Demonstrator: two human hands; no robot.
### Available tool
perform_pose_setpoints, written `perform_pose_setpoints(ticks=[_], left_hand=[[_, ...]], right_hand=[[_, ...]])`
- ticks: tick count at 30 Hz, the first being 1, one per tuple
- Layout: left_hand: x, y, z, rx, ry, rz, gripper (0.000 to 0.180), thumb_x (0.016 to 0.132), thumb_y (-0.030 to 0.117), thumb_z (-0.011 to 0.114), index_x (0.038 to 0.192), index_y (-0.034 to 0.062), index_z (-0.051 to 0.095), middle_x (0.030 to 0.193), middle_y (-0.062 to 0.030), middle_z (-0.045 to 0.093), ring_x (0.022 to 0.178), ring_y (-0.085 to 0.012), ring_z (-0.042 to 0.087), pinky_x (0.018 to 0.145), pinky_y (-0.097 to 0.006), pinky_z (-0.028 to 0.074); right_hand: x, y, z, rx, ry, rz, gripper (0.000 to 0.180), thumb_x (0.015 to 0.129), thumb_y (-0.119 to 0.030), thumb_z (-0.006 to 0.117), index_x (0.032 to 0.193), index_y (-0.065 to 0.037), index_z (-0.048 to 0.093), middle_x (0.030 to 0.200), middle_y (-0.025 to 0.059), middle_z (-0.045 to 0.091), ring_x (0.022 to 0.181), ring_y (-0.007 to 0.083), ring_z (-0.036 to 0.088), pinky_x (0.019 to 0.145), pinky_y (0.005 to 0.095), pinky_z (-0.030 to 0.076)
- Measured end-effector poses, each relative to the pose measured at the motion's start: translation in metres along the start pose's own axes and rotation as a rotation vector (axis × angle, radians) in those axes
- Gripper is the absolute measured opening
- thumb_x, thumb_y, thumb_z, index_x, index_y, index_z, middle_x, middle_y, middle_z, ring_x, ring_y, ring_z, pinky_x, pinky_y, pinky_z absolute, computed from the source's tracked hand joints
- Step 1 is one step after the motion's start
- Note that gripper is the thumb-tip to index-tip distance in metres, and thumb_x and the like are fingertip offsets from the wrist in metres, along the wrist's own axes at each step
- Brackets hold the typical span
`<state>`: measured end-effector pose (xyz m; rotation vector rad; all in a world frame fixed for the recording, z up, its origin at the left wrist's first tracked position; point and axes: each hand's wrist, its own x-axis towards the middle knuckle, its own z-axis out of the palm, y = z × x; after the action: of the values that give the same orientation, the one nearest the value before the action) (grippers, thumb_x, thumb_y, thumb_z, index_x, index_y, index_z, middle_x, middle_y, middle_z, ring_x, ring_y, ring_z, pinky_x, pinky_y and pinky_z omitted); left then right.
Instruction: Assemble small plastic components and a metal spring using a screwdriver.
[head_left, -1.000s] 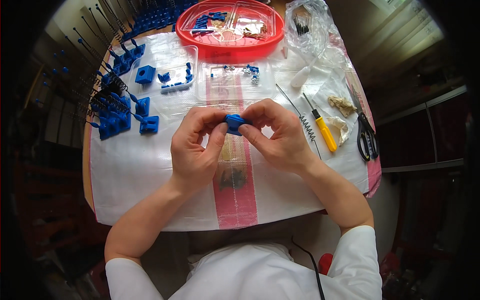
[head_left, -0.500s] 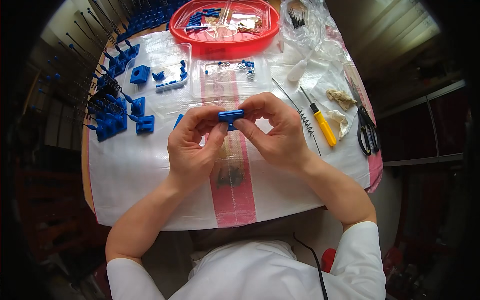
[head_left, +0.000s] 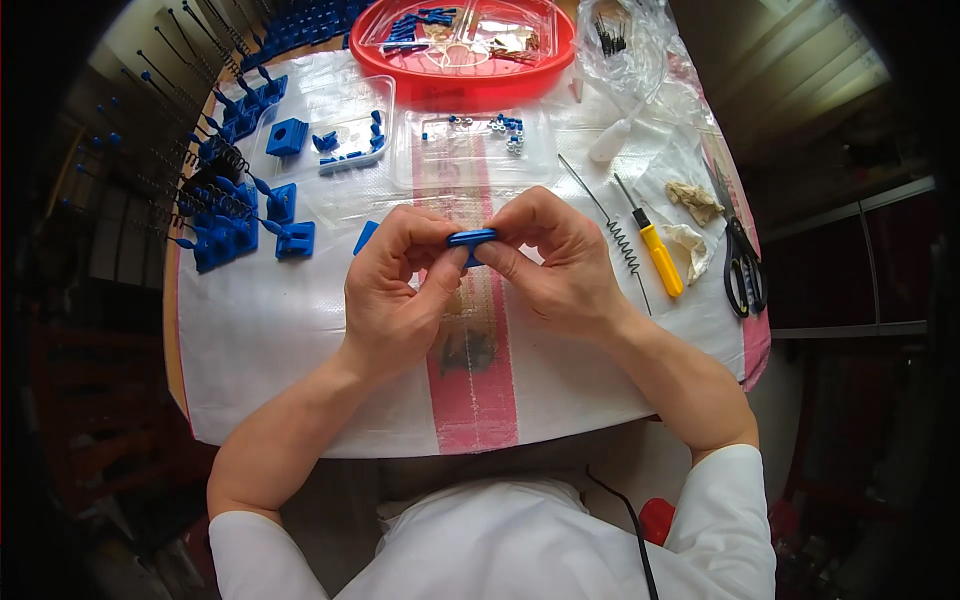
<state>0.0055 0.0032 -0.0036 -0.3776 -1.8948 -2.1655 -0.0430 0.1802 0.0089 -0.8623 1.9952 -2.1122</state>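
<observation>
A small blue plastic part (head_left: 471,238) with a flat, narrow top is held up above the middle of the table between both my hands. My left hand (head_left: 398,285) pinches its left end between thumb and fingers. At the right end, the thumb and fingers of my right hand (head_left: 548,262) close on it in the same way. The fingers hide much of its underside. Just left of my left hand lies another blue piece (head_left: 364,236), partly covered by that hand.
Blue bases with springs (head_left: 218,225) crowd the left side. Clear trays (head_left: 330,165) of small blue parts and a red basin (head_left: 460,90) stand at the back. On the right lie a coiled wire (head_left: 622,248), a yellow-handled screwdriver (head_left: 660,258), black scissors (head_left: 743,268) and a plastic bag (head_left: 625,70).
Both hands still grip the blue part. It has tilted, so its upper face looks narrower now. The whole table view has shifted slightly to the right.
</observation>
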Motion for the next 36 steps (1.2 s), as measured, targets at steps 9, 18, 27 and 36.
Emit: perform_pose_setpoints(ticks=[9,18,27,36], left_hand=[[-0.004,0.005,0.002,0.01,0.033,-0.012,0.015,0.09,-0.01,0.062,0.102,-0.0004,0.06,0.099,-0.0053,0.058,0.088,-0.0095,0.063,0.077,-0.023,0.053],[-0.006,0.006,-0.005,0.093,-0.014,0.022,0.015,0.091,-0.009,0.061,0.103,-0.0006,0.059,0.104,-0.0082,0.059,0.091,-0.01,0.063,0.077,-0.022,0.054],[-0.005,0.003,-0.002,0.002,0.005,0.013,0.017,0.091,-0.008,0.062,0.106,-0.0002,0.059,0.1,-0.0059,0.06,0.09,-0.0086,0.063,0.078,-0.023,0.052],[-0.003,0.013,0.006,0.011,-0.004,-0.199,0.048,0.093,-0.001,0.062,0.138,-0.0022,0.047,0.107,-0.0068,0.064,0.092,-0.0091,0.062,0.077,-0.022,0.053]], right_hand=[[-0.001,0.002,0.002,-0.021,-0.012,-0.034,0.01,0.088,0.003,0.07,0.092,-0.001,0.061,0.083,0.0059,0.066,0.08,0.0119,0.066,0.071,0.0279,0.052],[-0.002,0.0,0.003,-0.045,-0.012,-0.021,0.01,0.087,0.002,0.071,0.088,-0.001,0.062,0.082,0.0055,0.065,0.077,0.012,0.064,0.07,0.0286,0.052],[0.0,0.0,0.004,0.002,-0.004,-0.047,0.009,0.088,0.002,0.07,0.089,0.0,0.061,0.08,0.0051,0.064,0.077,0.01,0.064,0.069,0.0265,0.051],[0.002,0.005,-0.003,0.258,0.018,0.161,0.016,0.091,-0.003,0.07,0.101,0.001,0.059,0.09,0.0062,0.068,0.081,0.0111,0.067,0.073,0.0264,0.055]])
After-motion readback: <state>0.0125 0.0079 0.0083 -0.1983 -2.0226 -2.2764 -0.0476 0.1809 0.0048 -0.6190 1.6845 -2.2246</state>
